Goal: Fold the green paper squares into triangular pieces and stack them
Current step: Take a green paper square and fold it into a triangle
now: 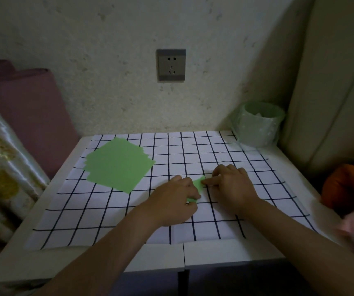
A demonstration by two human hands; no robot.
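Left hand (175, 200) and right hand (232, 184) pinch 1 folded green paper piece (199, 183) between their fingertips on the checked cloth (193, 150); the fanned green paper squares (118, 163) lie well apart, far left.

1. A cloth (107, 221) lies on the table (65, 263) before me.
2. The pile of paper squares (118, 163) sits on the cloth's far left.
3. Right of it, a folded piece (199, 183) lies between my left hand (176, 201) and right hand (231, 184), touching both.
4. A bin (259, 124) stands at the table's far right corner.
5. A socket (171, 64) is on the wall behind.
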